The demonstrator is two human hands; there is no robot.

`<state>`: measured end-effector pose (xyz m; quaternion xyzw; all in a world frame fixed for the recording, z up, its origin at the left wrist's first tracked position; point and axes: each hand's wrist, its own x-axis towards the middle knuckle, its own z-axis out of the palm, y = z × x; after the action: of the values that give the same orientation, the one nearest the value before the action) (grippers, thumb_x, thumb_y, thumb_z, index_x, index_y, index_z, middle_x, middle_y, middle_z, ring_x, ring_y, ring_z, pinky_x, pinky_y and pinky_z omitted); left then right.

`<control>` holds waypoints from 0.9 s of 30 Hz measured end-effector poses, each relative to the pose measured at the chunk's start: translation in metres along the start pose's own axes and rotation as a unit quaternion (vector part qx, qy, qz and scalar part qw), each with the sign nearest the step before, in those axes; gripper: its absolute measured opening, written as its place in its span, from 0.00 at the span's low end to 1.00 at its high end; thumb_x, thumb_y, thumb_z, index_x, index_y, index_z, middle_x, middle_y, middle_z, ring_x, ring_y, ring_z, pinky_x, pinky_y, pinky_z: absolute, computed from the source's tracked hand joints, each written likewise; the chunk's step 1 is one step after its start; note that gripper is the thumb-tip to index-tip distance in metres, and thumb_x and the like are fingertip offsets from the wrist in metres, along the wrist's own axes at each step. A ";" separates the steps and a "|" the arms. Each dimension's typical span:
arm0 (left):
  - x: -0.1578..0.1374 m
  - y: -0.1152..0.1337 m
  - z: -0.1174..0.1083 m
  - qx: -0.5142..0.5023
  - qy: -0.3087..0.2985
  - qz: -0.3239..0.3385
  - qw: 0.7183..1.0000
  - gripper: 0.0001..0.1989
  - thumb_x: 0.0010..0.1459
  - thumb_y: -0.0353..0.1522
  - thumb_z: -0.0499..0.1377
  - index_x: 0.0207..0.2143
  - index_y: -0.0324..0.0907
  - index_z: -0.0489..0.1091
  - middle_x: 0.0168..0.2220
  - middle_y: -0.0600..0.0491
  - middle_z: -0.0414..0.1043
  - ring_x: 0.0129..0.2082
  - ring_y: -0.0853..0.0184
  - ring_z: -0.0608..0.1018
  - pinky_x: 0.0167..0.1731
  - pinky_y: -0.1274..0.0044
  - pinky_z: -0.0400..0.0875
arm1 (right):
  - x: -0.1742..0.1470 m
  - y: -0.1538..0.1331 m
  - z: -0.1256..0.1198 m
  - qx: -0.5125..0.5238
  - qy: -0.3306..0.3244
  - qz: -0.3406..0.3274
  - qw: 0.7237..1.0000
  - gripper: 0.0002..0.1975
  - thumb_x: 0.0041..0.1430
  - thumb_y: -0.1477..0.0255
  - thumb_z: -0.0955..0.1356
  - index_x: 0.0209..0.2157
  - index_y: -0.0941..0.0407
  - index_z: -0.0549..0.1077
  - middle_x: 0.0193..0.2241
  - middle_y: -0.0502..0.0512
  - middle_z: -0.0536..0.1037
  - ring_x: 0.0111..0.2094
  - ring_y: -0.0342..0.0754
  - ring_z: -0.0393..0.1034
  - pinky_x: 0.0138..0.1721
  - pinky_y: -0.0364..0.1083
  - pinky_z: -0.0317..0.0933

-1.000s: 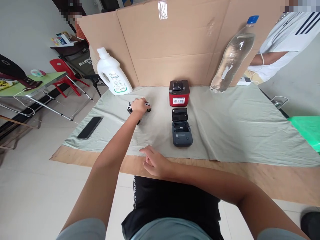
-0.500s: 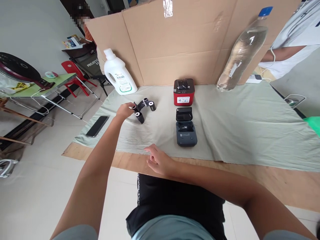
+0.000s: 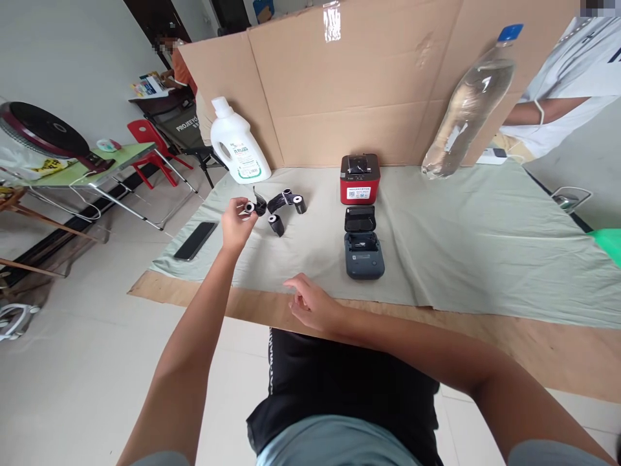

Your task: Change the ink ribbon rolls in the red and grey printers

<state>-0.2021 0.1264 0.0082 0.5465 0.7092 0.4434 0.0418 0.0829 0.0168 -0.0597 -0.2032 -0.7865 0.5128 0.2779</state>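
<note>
Ribbon roll, small, black and white-cored, sits pinched in the fingertips of your left hand, lifted just above the grey-green cloth at its left part. Just right of it two more black rolls lie on the cloth, joined by a strip of dark film. Your right hand rests loosely open, fingers slack and gripping nothing, at the near edge of the cloth where the bare board shows. Right of the rolls, the dark grey printer lies with its lid up; the red printer stands just beyond it. A black phone lies at the left edge, a white detergent bottle at the far left, and a clear water bottle leans against the cardboard wall at the far right.
</note>
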 end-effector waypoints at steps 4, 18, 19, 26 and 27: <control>-0.022 0.016 -0.009 -0.167 0.025 0.036 0.985 0.21 0.57 0.39 0.64 0.50 0.46 0.63 0.57 0.46 0.71 0.57 0.60 0.79 0.50 0.73 0.80 | 0.005 -0.006 -0.009 0.043 0.046 0.008 0.998 0.13 0.64 0.72 0.67 0.50 0.54 0.68 0.41 0.52 0.71 0.33 0.43 0.66 0.36 0.47 0.64; -0.102 0.114 0.087 -0.350 -0.145 0.274 0.884 0.29 0.66 0.39 0.62 0.65 0.52 0.56 0.51 0.47 0.72 0.53 0.64 0.79 0.42 0.78 0.77 | 0.035 -0.054 -0.204 0.105 0.016 0.134 0.985 0.12 0.58 0.66 0.75 0.36 0.59 0.75 0.29 0.53 0.75 0.31 0.44 0.71 0.30 0.42 0.59; -0.101 0.119 0.097 -0.345 -0.142 0.284 0.883 0.32 0.66 0.39 0.62 0.68 0.52 0.53 0.50 0.48 0.73 0.52 0.65 0.79 0.41 0.79 0.77 | 0.031 -0.056 -0.214 0.065 -0.006 0.144 0.987 0.11 0.57 0.67 0.75 0.36 0.59 0.75 0.28 0.53 0.75 0.30 0.44 0.70 0.31 0.43 0.59; -0.110 0.128 0.139 -0.250 -0.083 0.343 0.902 0.38 0.67 0.36 0.62 0.74 0.49 0.49 0.47 0.49 0.78 0.48 0.63 0.78 0.48 0.70 0.75 | 0.016 -0.060 -0.249 -0.185 -0.065 0.205 0.959 0.11 0.54 0.74 0.72 0.42 0.58 0.77 0.35 0.53 0.79 0.36 0.47 0.72 0.37 0.45 0.62; -0.114 0.125 0.139 -0.234 -0.068 0.349 0.905 0.37 0.67 0.36 0.62 0.73 0.49 0.51 0.45 0.50 0.80 0.48 0.63 0.78 0.49 0.68 0.74 | 0.016 -0.058 -0.249 -0.214 -0.075 0.210 0.951 0.11 0.55 0.73 0.72 0.42 0.58 0.77 0.37 0.54 0.80 0.37 0.48 0.72 0.38 0.45 0.62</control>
<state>0.0112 0.1164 -0.0403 0.7626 0.3443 0.5445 0.0590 0.2292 0.1762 0.0764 -0.3791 -0.8358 0.3934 0.0540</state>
